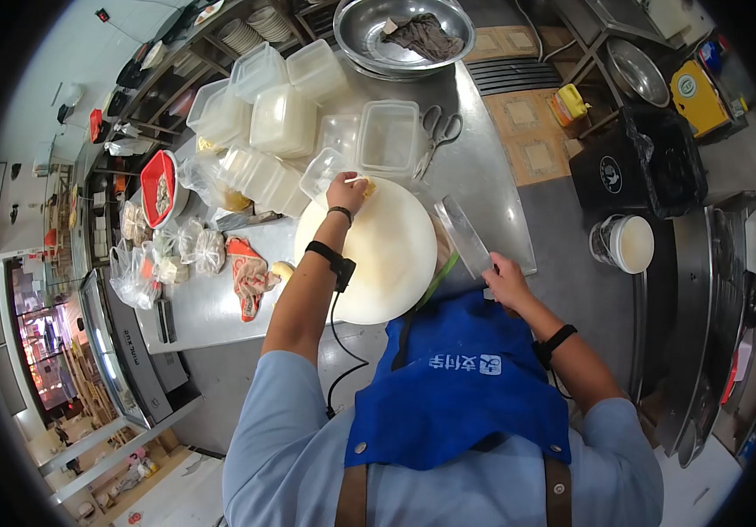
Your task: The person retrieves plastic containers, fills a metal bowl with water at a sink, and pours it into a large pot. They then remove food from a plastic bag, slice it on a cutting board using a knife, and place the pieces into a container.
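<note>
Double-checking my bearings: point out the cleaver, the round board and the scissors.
Cleaver (464, 237): head view, middle of the blade.
Round board (387, 259): head view, bare top surface.
Scissors (435, 146): head view, where handles meet blades.

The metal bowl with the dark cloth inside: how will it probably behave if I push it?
The metal bowl should be stiff, judging by its smooth metal wall. Its rounded, sloping sides suggest it may rock or tilt. The dark cloth looks loose and crumpled, so it might shift inside.

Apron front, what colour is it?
The apron front is bright blue with white print, best seen in the head view.
</note>
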Available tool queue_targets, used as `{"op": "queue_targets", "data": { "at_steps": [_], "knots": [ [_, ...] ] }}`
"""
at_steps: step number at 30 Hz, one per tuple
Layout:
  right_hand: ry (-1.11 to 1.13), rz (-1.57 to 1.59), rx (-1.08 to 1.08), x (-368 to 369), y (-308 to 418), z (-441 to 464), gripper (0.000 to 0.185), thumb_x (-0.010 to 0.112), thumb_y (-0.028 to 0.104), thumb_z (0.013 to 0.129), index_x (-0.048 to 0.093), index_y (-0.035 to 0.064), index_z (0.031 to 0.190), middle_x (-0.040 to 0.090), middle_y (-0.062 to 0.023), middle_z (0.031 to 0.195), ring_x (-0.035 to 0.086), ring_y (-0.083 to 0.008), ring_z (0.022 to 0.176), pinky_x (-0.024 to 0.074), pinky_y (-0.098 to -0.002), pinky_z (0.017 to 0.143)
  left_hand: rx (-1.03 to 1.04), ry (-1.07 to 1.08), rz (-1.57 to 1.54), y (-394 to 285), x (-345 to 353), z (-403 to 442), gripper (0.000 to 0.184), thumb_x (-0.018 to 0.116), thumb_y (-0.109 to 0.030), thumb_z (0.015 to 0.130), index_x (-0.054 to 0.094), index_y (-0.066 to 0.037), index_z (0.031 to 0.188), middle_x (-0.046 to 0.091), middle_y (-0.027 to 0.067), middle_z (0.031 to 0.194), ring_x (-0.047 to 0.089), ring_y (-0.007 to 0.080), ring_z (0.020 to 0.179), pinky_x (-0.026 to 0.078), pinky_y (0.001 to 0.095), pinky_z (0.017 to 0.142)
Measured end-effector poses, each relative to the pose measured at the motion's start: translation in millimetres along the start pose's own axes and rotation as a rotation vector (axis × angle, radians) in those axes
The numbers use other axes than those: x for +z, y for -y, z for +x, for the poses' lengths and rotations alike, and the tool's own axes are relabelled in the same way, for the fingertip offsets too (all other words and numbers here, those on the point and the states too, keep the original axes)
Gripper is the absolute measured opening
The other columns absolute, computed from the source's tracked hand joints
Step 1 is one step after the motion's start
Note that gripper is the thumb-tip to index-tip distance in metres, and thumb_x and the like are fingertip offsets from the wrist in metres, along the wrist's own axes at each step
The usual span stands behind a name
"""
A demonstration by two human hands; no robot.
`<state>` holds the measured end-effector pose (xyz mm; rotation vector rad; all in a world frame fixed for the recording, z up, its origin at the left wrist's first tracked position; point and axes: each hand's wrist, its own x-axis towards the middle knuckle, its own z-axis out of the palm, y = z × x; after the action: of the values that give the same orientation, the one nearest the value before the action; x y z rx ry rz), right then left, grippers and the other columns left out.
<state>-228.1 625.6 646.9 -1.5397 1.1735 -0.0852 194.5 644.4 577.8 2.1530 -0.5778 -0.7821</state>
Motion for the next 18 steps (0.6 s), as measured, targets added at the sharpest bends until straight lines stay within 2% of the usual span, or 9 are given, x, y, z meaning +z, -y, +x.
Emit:
{"op": "queue_targets", "data": {
  "at_steps": [5,9,12,15,18],
  "knots": [
    [-0.039,-0.011,-0.094,1.1,-13.0,5.1,0.021,0.059,0.015,0.089,0.063,-0.0023,0.098,0.064,-0.0191,0.072,0.066,-0.0317,0.066,0.0496,-0.0434,0.064,0.01,0.127,0.032,-2.0,-12.8,14.5,0.033,0.075,-0.017,0.089,0.068,0.001,0.116,0.075,0.0094,0.096,0.073,0.0161,0.082,0.06,0.0305,0.074],
    [-0.029,-0.01,-0.037,0.7,-3.9,2.0,0.021,0.059,0.015,0.089,0.064,-0.0025,0.099,0.064,-0.018,0.069,0.066,-0.0294,0.061,0.0504,-0.0422,0.061,-0.042,0.127,0.036,-14.1,-15.4,13.4,0.037,0.08,-0.02,0.086,0.07,0.001,0.115,0.073,0.0096,0.095,0.073,0.0158,0.081,0.06,0.0297,0.073],
    [-0.019,0.002,-0.007,1.7,2.4,-0.3,0.02,0.059,0.014,0.09,0.065,-0.0024,0.101,0.064,-0.0162,0.068,0.065,-0.0257,0.057,0.0504,-0.0401,0.057,-0.006,0.121,0.254,-24.9,-21.0,8.7,0.05,0.086,-0.025,0.079,0.07,0.0,0.12,0.075,0.012,0.101,0.075,0.0196,0.088,0.06,0.0325,0.08],
    [-0.005,0.046,0.009,1.3,7.9,-2.6,0.019,0.059,0.013,0.091,0.065,-0.0021,0.101,0.063,-0.0141,0.066,0.064,-0.0221,0.055,0.0501,-0.0382,0.054,0.155,0.147,0.527,-36.0,-25.2,5.6,0.061,0.09,-0.029,0.072,0.069,-0.003,0.124,0.076,0.0143,0.108,0.075,0.026,0.098,0.059,0.0363,0.09],
    [0.011,0.044,0.01,-0.1,10.3,-2.9,0.019,0.059,0.013,0.091,0.065,-0.002,0.102,0.063,-0.0133,0.067,0.064,-0.021,0.055,0.05,-0.0375,0.054,0.16,0.137,0.559,-41.4,-18.1,0.7,0.069,0.094,-0.027,0.066,0.068,-0.005,0.127,0.074,0.0166,0.117,0.069,0.0315,0.113,0.055,0.0391,0.101]
  ]
}}
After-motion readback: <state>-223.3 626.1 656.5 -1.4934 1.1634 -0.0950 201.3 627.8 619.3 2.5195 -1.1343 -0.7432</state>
